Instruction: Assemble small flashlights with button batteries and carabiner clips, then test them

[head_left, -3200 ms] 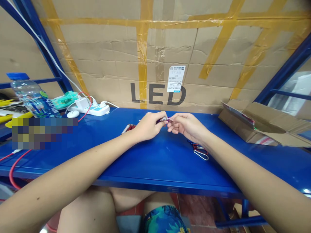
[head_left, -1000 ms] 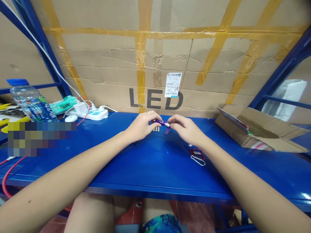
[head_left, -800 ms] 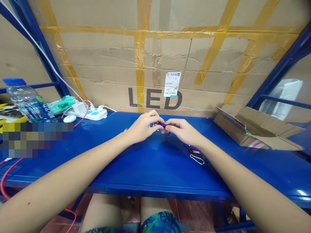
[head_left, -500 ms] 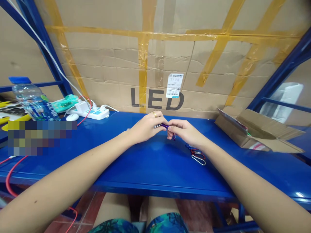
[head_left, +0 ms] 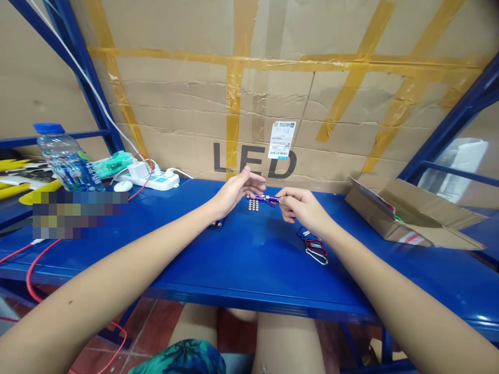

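Note:
Between the thumb and fingers of my right hand [head_left: 298, 206] is a slim purple tube with a silver band, which looks like a small flashlight [head_left: 265, 198]. A purple loop hangs just under it. My left hand [head_left: 238, 191] is open at its far end, fingers spread and slightly curled; whether the thumb touches the tube I cannot tell. Right below, several silver button cells [head_left: 253, 205] lie in neat rows on the blue table. Nearer my right wrist rest a blue carabiner [head_left: 303, 233], a red carabiner [head_left: 315, 246] and a silver carabiner [head_left: 316, 256]. Small dark cylinders [head_left: 217, 225] lie partly hidden under my left wrist.
An open cardboard box [head_left: 405, 218] sits at the right. To the left stand a water bottle [head_left: 70, 161] and a white power strip [head_left: 159, 179] with plugs and a red cable [head_left: 33, 278]. A large taped carton [head_left: 187, 104] closes off the back of the blue table [head_left: 234, 270].
My left hand has let go of the purple piece and opened, moving slightly left and up. The button cells now show beneath. My right hand still holds the tube, slightly further right.

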The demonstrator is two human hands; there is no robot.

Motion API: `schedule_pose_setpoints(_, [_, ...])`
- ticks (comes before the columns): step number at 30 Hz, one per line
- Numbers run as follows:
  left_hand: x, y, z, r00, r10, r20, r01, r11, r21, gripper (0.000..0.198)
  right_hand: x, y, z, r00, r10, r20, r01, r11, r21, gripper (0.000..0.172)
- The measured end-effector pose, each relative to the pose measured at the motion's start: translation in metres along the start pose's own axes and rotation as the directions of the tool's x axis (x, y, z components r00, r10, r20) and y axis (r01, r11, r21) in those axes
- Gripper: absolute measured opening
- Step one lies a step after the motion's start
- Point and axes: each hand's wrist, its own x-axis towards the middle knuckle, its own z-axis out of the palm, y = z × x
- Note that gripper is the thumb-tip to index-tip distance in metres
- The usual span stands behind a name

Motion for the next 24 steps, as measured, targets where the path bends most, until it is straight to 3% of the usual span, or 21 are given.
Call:
schedule_pose_setpoints(3, [-0.001, 0.003, -0.002, 0.999, -0.035, 0.001, 0.035, 0.998, -0.048, 0.079, -0.001, 0.000, -0.001, 1.000, -0.003, 0.001, 0.003, 1.000, -0.012, 0.011])
schedule_pose_setpoints(7, [-0.002, 0.006, -0.002, 0.999, -0.036, 0.020, 0.039, 0.993, -0.114, 0.078, -0.001, 0.003, -0.001, 0.998, -0.041, -0.051, 0.038, 0.998, -0.054, 0.013])
schedule_pose_setpoints(13, [-0.001, -0.001, 0.001, 0.992, -0.118, 0.043, 0.126, 0.909, -0.397, 0.080, -0.003, 0.001, -0.004, 0.983, -0.172, -0.065, 0.140, 0.930, -0.339, 0.017])
schedule_pose_setpoints(16, [-0.001, -0.004, 0.001, 0.986, -0.159, 0.049, 0.163, 0.852, -0.498, 0.078, -0.004, -0.001, -0.004, 0.983, -0.178, -0.042, 0.142, 0.889, -0.436, 0.018])
schedule_pose_setpoints(24, [-0.002, -0.002, 0.004, 0.977, -0.189, 0.100, 0.213, 0.816, -0.537, 0.071, -0.004, -0.001, -0.005, 0.983, -0.186, -0.005, 0.163, 0.873, -0.460, 0.021])
